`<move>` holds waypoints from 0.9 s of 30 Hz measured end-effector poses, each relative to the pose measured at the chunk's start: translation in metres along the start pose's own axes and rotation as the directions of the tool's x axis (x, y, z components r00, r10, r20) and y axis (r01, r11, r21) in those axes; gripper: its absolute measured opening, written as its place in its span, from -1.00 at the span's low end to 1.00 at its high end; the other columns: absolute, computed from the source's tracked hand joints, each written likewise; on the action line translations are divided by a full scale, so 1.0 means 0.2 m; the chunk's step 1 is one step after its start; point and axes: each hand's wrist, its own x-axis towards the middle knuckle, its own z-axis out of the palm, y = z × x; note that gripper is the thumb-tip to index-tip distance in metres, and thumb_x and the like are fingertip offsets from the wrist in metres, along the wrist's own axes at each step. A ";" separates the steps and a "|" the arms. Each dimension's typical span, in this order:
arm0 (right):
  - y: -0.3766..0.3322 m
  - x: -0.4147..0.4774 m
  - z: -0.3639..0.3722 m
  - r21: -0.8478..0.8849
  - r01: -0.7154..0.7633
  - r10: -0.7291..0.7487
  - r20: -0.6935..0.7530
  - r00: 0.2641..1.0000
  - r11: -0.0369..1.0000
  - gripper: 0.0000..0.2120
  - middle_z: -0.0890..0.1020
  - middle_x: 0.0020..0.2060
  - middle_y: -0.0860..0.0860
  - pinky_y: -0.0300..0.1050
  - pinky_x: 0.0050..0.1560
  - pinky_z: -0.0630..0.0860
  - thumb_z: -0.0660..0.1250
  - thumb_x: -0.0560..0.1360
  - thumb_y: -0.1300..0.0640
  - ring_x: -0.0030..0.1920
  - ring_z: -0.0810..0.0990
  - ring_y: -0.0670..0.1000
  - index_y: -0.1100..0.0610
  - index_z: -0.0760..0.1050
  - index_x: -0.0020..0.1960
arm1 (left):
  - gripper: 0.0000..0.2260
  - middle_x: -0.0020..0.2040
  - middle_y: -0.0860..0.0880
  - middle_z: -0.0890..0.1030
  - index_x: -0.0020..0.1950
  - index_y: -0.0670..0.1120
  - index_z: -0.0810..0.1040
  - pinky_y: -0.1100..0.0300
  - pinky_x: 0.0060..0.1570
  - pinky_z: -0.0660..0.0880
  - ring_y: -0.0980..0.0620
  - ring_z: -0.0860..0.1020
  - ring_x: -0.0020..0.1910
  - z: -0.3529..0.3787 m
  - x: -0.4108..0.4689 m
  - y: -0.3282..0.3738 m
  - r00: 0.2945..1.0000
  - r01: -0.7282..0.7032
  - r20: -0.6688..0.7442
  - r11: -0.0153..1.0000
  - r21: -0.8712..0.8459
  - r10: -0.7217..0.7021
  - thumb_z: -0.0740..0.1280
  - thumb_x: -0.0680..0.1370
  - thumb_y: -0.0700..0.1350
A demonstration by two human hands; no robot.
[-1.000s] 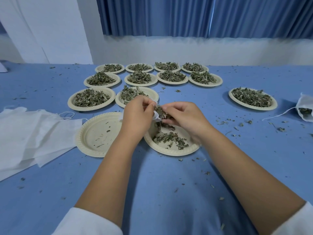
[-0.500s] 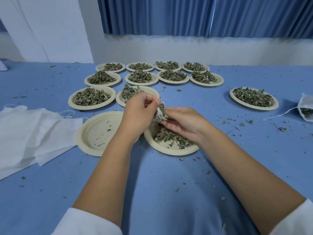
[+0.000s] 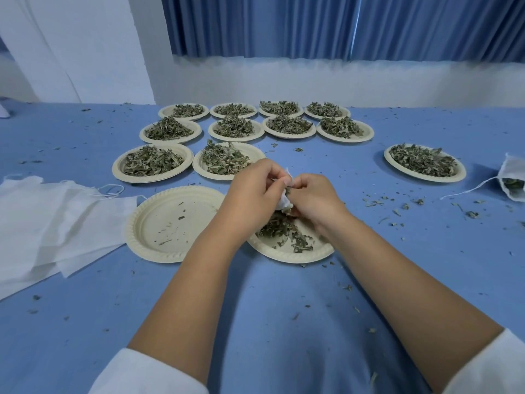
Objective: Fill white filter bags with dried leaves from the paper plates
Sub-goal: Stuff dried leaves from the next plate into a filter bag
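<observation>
My left hand grips a small white filter bag by its top, just above a paper plate that holds a thin layer of dried leaves. My right hand meets it from the right, fingers curled around a pinch of leaves at the bag's mouth. Most of the bag is hidden between the two hands. Left of that plate lies a nearly bare paper plate with only crumbs.
Several plates heaped with dried leaves stand in rows behind my hands, and one more plate sits at the right. A stack of flat white bags lies at the left. A filled bag with string rests at the right edge. Leaf crumbs dot the blue cloth.
My right hand dipped toward the plate's leaves, then rose back to the bag's mouth. My left hand kept its hold on the bag and lifted slightly.
</observation>
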 end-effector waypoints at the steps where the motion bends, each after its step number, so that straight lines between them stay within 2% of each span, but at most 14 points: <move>1: 0.00 0.00 0.00 0.045 -0.016 0.016 0.015 1.000 0.999 -0.84 0.55 -0.47 0.01 -0.31 -0.51 0.44 0.37 0.49 0.29 -0.58 0.51 -0.15 0.16 0.47 -0.24 | -0.95 -0.15 0.03 0.63 -0.06 -0.09 0.54 0.04 -0.05 0.58 0.08 0.60 -0.18 0.00 0.00 0.00 1.000 0.007 -0.021 1.000 0.001 -0.007 0.32 0.59 -0.16; 5: -0.04 0.00 -0.03 0.309 -0.142 0.078 0.212 0.974 0.940 -0.95 0.67 -0.35 0.05 -0.30 -0.31 0.58 0.40 0.51 0.28 -0.36 0.67 -0.10 0.24 0.56 -0.12 | -0.95 -0.17 0.09 0.58 -0.04 -0.09 0.54 0.06 -0.08 0.57 0.16 0.56 -0.18 -0.03 0.01 -0.03 0.991 0.028 -0.132 1.000 0.005 -0.027 0.30 0.61 -0.16; 8: -0.07 -0.01 -0.07 0.375 -0.217 0.092 0.324 0.942 0.901 -0.93 0.71 -0.31 0.08 -0.20 -0.21 0.64 0.41 0.50 0.27 -0.28 0.71 -0.03 0.28 0.58 -0.05 | -0.93 -0.16 0.04 0.59 -0.02 -0.10 0.54 0.01 -0.07 0.56 0.07 0.56 -0.15 -0.05 0.02 -0.05 0.988 0.032 -0.152 0.998 0.050 -0.024 0.28 0.62 -0.15; 11: -0.09 -0.01 -0.09 0.410 -0.260 0.116 0.343 0.932 0.874 -0.89 0.71 -0.29 0.11 -0.12 -0.22 0.66 0.39 0.53 0.22 -0.26 0.72 0.05 0.28 0.57 -0.02 | -0.93 -0.16 0.03 0.59 -0.03 -0.09 0.53 0.03 -0.10 0.55 0.04 0.56 -0.16 -0.05 0.02 -0.05 0.987 0.035 -0.156 0.998 0.059 -0.025 0.28 0.62 -0.14; 14: -0.09 -0.01 -0.08 0.430 -0.269 0.132 0.322 0.937 0.862 -0.84 0.69 -0.35 0.08 -0.14 -0.27 0.64 0.43 0.51 0.14 -0.31 0.70 0.03 0.25 0.56 -0.05 | -0.93 -0.16 0.01 0.60 -0.03 -0.09 0.53 0.08 -0.12 0.53 0.05 0.56 -0.18 -0.05 0.02 -0.05 0.989 0.038 -0.143 0.999 0.039 -0.032 0.29 0.62 -0.14; 19: -0.04 0.00 -0.04 0.393 -0.243 0.122 0.308 0.943 0.887 -0.89 0.68 -0.29 0.06 -0.22 -0.26 0.61 0.46 0.48 0.20 -0.34 0.68 -0.06 0.22 0.59 -0.07 | -0.94 -0.11 0.01 0.62 -0.04 -0.08 0.54 0.18 -0.12 0.49 0.09 0.58 -0.13 -0.04 0.02 -0.06 0.991 0.032 -0.126 0.999 -0.009 -0.033 0.30 0.61 -0.16; 23: -0.02 0.01 -0.02 0.327 -0.201 0.123 0.244 0.962 0.923 -0.94 0.60 -0.28 0.08 -0.28 -0.33 0.57 0.45 0.48 0.22 -0.41 0.62 -0.11 0.19 0.58 -0.11 | -0.92 -0.17 0.07 0.61 -0.07 -0.06 0.53 0.27 -0.17 0.48 0.19 0.56 -0.23 -0.04 0.02 -0.05 0.993 0.016 -0.115 0.997 -0.072 -0.024 0.29 0.61 -0.18; 25: -0.01 0.01 -0.01 0.240 -0.137 0.087 0.209 0.974 0.961 -0.92 0.61 -0.32 0.06 -0.30 -0.37 0.55 0.46 0.48 0.21 -0.44 0.60 -0.11 0.17 0.57 -0.13 | -0.94 -0.18 0.10 0.60 -0.05 -0.07 0.53 0.39 -0.22 0.43 0.29 0.54 -0.27 -0.04 0.02 -0.05 0.992 0.003 -0.124 0.998 -0.062 -0.011 0.29 0.61 -0.17; 27: -0.01 0.01 -0.01 0.096 -0.045 0.028 0.169 0.985 0.994 -0.91 0.59 -0.37 0.06 -0.26 -0.39 0.53 0.44 0.48 0.22 -0.48 0.54 -0.09 0.16 0.54 -0.15 | -0.94 -0.16 0.10 0.60 -0.04 -0.08 0.53 0.40 -0.23 0.42 0.30 0.53 -0.26 -0.03 0.02 -0.05 0.989 0.000 -0.150 0.999 -0.051 -0.007 0.29 0.61 -0.16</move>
